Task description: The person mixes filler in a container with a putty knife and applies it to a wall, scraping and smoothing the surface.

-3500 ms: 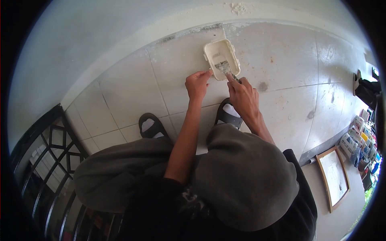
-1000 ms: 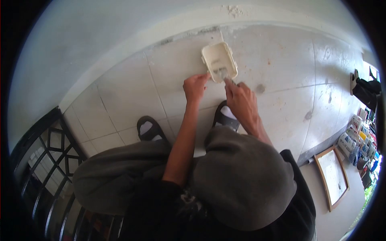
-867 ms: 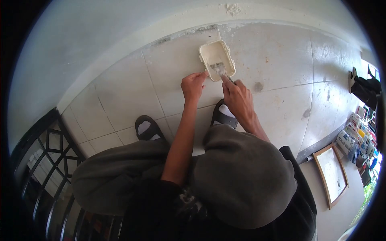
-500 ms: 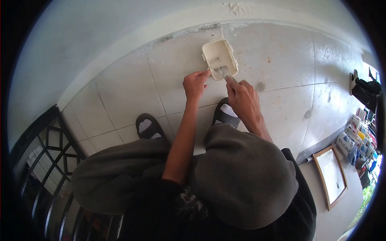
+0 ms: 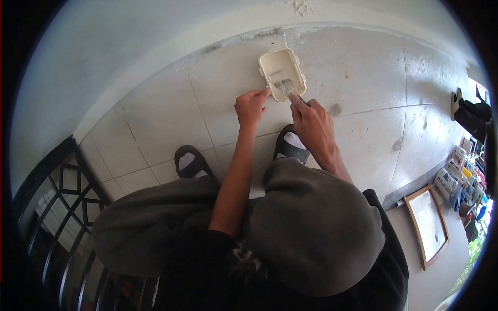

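A cream rectangular tub (image 5: 264, 67) with pale material inside sits on the tiled floor near the wall. My left hand (image 5: 250, 108) is closed on the tub's near left corner, fingertips pinching the rim. In my right hand (image 5: 314, 127) is a putty knife (image 5: 285, 87), its flat, smeared blade inside the near part of the tub. The fingers of this hand are wrapped round the handle, most of which they hide.
A curved-looking white wall (image 5: 155, 62) runs behind the tub. Black metal grille (image 5: 62, 207) stands at left. My sandalled feet are on the tiles (image 5: 363, 140). At right lie a wood-framed board (image 5: 428, 228), bags (image 5: 446, 184) and black items (image 5: 474, 111).
The putty knife's blade has shifted slightly left and up inside the tub, and a dark streak shows on the tub's inside. Both hands are nearly where they were.
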Tool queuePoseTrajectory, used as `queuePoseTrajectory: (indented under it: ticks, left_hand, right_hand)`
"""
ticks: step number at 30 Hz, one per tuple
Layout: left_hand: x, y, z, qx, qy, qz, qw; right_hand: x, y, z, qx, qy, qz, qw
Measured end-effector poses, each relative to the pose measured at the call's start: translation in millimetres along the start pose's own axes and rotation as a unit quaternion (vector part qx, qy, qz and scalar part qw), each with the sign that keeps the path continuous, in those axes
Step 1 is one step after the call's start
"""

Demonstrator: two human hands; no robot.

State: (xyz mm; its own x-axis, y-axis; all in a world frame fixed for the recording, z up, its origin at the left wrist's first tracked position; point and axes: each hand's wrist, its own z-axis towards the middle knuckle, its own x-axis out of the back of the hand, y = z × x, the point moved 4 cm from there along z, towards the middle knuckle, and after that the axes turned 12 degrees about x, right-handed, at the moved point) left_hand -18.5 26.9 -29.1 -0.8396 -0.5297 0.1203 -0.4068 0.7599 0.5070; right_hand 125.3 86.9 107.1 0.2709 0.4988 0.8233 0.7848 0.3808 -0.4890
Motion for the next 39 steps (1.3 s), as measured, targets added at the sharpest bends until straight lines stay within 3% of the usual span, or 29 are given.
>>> queuePoseTrajectory:
  ticks: [9,13,21,23,28,30,35,37,39]
  left_hand:
    - [-0.9,0.7,-1.2,-0.004,0.001,-0.013,1.0]
    - [3.5,1.8,-2.4,-0.01,0.005,0.015,1.0]
    - [-0.9,-1.4,2.0,-0.007,0.005,-0.012,1.0]
    - [-0.3,-2.4,1.3,-0.007,0.0,-0.016,1.0]
    - [4.9,-3.8,-1.8,0.0,0.002,0.026,1.0]
    - [-0.5,-0.4,1.3,-0.011,-0.003,-0.011,1.0]
    - [0.1,-5.1,4.1,-0.021,0.008,-0.029,0.999]
    - [-3.7,-4.5,5.5,-0.039,0.008,-0.053,0.998]
    - [-2.3,-3.7,5.4,-0.032,0.003,-0.05,0.998]
  right_hand:
    - [-17.4,7.5,2.5,0.008,0.036,-0.003,0.999]
    - [-8.9,-0.5,-1.7,-0.011,-0.004,-0.021,1.0]
    - [-10.5,4.3,-4.1,0.0,0.013,-0.004,1.0]
    - [-7.4,4.8,6.4,0.003,0.052,0.0,0.999]
    - [-9.8,2.5,2.2,0.013,0.006,-0.026,1.0]
    - [-10.1,7.4,10.8,0.007,0.066,-0.004,0.998]
    - [-6.8,4.0,-1.0,0.003,0.011,-0.038,0.999]
    - [-7.2,5.2,5.5,0.003,0.083,-0.007,0.997]
    - [-14.4,10.3,2.8,0.002,0.069,-0.032,0.997]
